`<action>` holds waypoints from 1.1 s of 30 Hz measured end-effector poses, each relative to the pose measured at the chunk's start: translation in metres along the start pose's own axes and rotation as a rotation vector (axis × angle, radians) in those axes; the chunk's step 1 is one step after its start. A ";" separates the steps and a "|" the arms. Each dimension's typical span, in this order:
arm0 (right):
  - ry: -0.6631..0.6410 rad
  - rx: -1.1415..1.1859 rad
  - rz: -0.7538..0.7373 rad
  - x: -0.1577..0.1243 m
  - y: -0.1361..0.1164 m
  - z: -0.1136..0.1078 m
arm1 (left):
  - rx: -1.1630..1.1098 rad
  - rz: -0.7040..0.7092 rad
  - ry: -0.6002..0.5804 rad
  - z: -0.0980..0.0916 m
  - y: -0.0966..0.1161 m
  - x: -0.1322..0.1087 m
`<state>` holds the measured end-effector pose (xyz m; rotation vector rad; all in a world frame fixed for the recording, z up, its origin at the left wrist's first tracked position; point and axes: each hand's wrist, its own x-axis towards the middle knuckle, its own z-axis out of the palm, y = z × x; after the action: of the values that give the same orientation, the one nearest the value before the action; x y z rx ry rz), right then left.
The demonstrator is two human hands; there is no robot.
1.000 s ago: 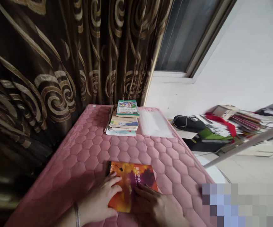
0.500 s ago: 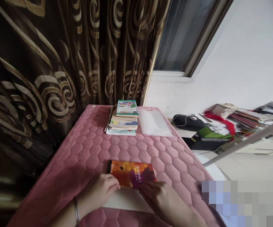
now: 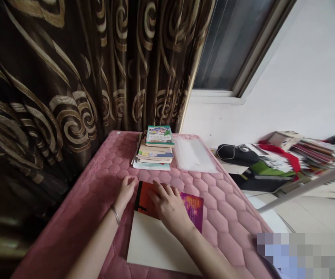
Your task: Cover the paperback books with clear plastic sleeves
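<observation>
An open book lies on the pink quilted bed cover [image 3: 97, 217]. Its blank cream page [image 3: 157, 244] faces up nearest me, and beyond it lies an orange panel [image 3: 148, 200] with a dark silhouette. On the right shows a purple section [image 3: 194, 211] with small print. My right hand [image 3: 169, 205] rests on the orange panel, fingers spread, covering its middle. Just off the panel's far left corner is my left hand [image 3: 126, 190], fingers curled in and nothing visible in them; a bracelet [image 3: 115, 214] circles that wrist.
Farther back stands a stack of books [image 3: 155, 155], topped by a green-edged one. Beside it are clear plastic sleeves [image 3: 196, 155]. A patterned curtain [image 3: 77, 97] hangs along the left. On the right, papers and a black case [image 3: 237, 154] crowd a surface behind a pale pole [image 3: 303, 190].
The orange front cover with the white title has been turned away from me, exposing the cream page. Both hands have moved forward; the left has left the book's edge.
</observation>
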<state>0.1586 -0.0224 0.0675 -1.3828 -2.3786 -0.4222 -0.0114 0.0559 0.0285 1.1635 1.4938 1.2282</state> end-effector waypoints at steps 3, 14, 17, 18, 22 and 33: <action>0.009 0.051 0.039 -0.005 0.000 0.005 | 0.009 -0.138 -0.016 0.007 -0.010 0.017; -0.074 0.147 0.037 -0.017 -0.001 0.019 | -0.140 -0.208 -0.285 0.023 -0.006 0.018; -0.066 0.173 0.028 -0.017 -0.001 0.022 | -0.211 -0.134 -0.295 0.022 -0.007 0.011; -0.064 0.178 0.026 -0.017 0.000 0.023 | -0.249 -0.105 -0.297 0.021 -0.007 0.008; -0.066 0.158 0.013 -0.017 0.001 0.028 | -0.409 -0.074 -0.326 0.017 -0.006 -0.004; 0.012 0.108 -0.016 -0.015 0.001 0.043 | -0.383 -0.029 -0.289 0.009 -0.012 -0.021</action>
<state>0.1597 -0.0150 0.0229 -1.3104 -2.3669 -0.3002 -0.0001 0.0360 0.0165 1.0052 1.0060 1.2032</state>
